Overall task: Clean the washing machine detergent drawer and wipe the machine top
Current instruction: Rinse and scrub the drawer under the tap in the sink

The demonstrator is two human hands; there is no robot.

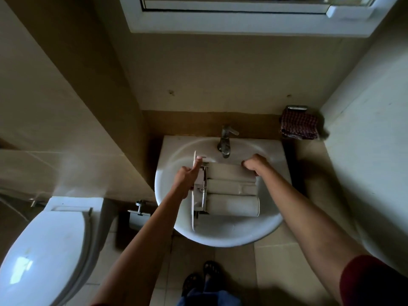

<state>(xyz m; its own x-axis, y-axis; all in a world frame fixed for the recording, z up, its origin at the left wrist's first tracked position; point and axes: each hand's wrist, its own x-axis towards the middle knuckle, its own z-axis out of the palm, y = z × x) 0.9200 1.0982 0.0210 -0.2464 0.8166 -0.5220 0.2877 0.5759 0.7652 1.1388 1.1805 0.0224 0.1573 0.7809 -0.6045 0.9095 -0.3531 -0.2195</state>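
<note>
The white detergent drawer (231, 191) lies upside down across the white sink basin (220, 235), with its front panel on the left and its ribbed underside facing up. My left hand (187, 175) grips the front panel end, thumb on the panel's top edge. My right hand (256, 164) is closed on the drawer's far right corner, just below the tap (225, 142). No water is seen running from the tap. The washing machine is out of view.
A checked dark-red cloth (300, 124) hangs on a wall holder to the right of the sink. A white toilet (44, 250) with its lid down stands at the lower left. A window frame (242, 23) is above. Walls close in on both sides.
</note>
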